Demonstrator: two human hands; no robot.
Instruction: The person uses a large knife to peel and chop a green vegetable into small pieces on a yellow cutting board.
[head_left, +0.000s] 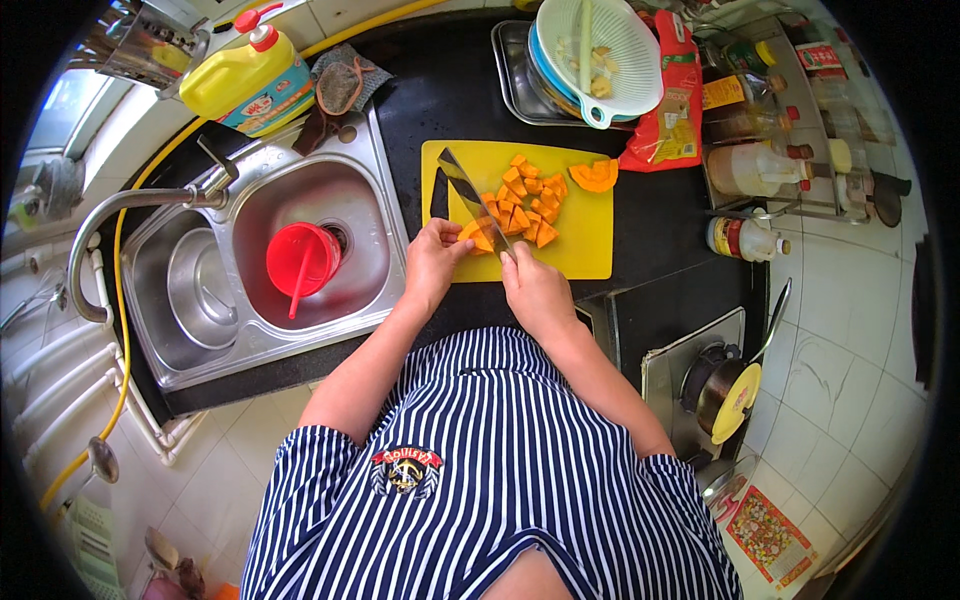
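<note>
A yellow cutting board (589, 255) lies on the black counter before me. My right hand (538, 289) grips a kitchen knife (469, 191), whose wide blade slants away to the upper left across the board. With its fingertips my left hand (435, 259) holds a piece of orange pumpkin (478, 235) at the board's near edge, against the left side of the blade. Cut pumpkin chunks (529, 202) are heaped right of the knife. One larger pumpkin slice (595, 176) lies apart near the board's upper right corner.
Left stands a steel double sink (247, 330) with a red plastic cup (300, 259) and a metal bowl (201, 289). Behind the board are a stacked white colander (637, 67) and a red bag (667, 112). A bottle rack (787, 214) and a stove (675, 375) holding a pan are right.
</note>
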